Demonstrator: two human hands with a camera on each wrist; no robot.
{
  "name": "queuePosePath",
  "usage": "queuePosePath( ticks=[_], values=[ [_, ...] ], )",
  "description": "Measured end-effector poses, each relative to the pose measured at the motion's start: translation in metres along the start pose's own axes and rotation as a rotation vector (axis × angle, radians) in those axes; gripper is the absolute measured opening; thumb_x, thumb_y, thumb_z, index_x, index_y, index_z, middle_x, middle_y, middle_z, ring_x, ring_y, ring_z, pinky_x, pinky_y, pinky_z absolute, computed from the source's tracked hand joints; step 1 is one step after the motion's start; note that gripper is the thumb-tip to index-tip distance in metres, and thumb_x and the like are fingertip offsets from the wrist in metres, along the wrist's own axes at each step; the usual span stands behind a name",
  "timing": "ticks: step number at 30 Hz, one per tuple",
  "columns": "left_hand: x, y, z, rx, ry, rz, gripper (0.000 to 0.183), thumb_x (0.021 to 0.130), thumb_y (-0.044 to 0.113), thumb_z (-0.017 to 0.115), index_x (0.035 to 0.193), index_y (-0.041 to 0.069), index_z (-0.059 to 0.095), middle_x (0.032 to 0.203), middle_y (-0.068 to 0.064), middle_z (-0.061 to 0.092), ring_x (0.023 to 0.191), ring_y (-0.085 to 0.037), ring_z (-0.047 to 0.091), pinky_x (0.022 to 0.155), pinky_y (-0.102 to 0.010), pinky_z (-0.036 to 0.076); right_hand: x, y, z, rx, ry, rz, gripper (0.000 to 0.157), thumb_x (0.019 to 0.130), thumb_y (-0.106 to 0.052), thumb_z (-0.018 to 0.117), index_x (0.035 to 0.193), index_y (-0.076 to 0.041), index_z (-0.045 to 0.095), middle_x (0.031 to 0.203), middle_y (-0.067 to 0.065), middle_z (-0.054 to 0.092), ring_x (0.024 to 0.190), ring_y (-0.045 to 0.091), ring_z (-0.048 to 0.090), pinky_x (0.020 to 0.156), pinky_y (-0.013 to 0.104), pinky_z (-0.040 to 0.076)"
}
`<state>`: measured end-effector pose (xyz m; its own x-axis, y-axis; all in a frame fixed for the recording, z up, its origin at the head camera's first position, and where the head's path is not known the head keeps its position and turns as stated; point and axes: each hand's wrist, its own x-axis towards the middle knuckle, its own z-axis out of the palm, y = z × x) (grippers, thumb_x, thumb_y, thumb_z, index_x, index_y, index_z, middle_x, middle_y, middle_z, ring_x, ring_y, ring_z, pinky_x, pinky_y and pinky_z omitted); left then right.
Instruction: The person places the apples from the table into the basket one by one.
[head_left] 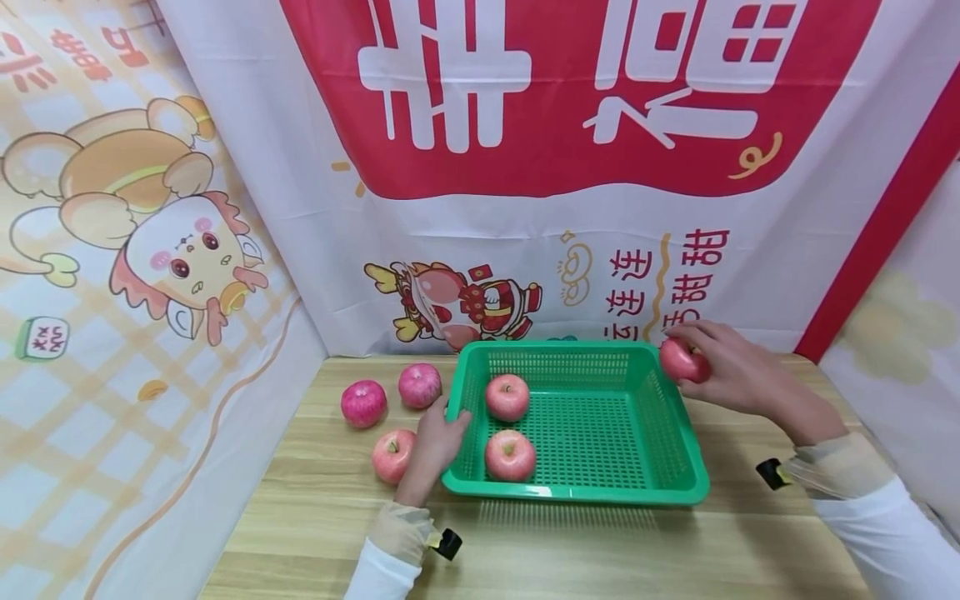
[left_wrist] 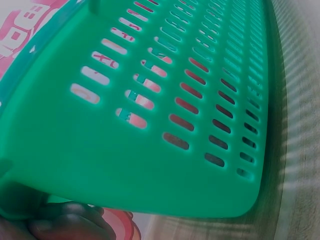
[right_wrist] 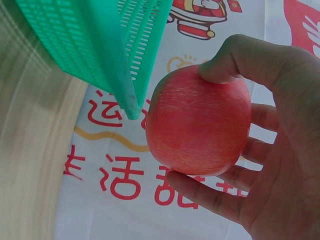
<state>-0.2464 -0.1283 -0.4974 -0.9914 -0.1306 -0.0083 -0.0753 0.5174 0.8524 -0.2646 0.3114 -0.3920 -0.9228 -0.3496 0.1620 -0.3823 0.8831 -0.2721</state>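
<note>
My right hand (head_left: 731, 367) grips a red apple (right_wrist: 200, 122) between thumb and fingers, just outside the upper right corner of a green plastic basket (head_left: 573, 493). The apple is above the table, close to the basket rim. My left hand (head_left: 437, 442) holds the basket's left rim, with the thumb over the inner side; its fingers are mostly hidden in the head view. Inside the basket, along its left side, lie two apples, one farther back (head_left: 507, 397) and one nearer (head_left: 510, 456). The left wrist view mostly shows the basket's slotted wall (left_wrist: 125, 165).
Left of the basket, a pale red apple (head_left: 393, 457) sits beside my left hand, partly covered by it. Two darker pink apples (head_left: 363, 404) (head_left: 420, 386) are farther back on the wooden table (head_left: 300, 517). A printed cloth (head_left: 315, 250) hangs behind the table, another at the left.
</note>
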Motion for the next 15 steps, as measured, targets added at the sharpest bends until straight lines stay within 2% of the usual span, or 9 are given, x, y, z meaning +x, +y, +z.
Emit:
queuePosePath(
  ticks=[6,15],
  values=[
    [0.000,0.001,0.000,0.008,-0.012,-0.001,0.042,0.104,0.017,0.062,0.143,0.002,0.061,0.130,-0.022,0.070,0.114,-0.034,0.069,0.101,-0.056,0.056,0.005,-0.004,0.001,0.015,-0.009,-0.007,0.087,0.078,-0.028,0.092,0.154,-0.013,0.052,0.153,0.022,0.049,0.132,0.046,0.047,0.083,0.059,0.063],
    [0.002,0.000,0.001,0.012,-0.007,0.000,0.042,0.104,0.017,0.063,0.143,0.003,0.061,0.129,-0.022,0.071,0.114,-0.034,0.069,0.101,-0.056,0.056,0.015,-0.010,0.003,0.019,0.014,-0.059,0.076,0.082,-0.026,0.087,0.149,-0.013,0.056,0.148,0.020,0.053,0.127,0.042,0.051,0.084,0.058,0.062]
  ],
)
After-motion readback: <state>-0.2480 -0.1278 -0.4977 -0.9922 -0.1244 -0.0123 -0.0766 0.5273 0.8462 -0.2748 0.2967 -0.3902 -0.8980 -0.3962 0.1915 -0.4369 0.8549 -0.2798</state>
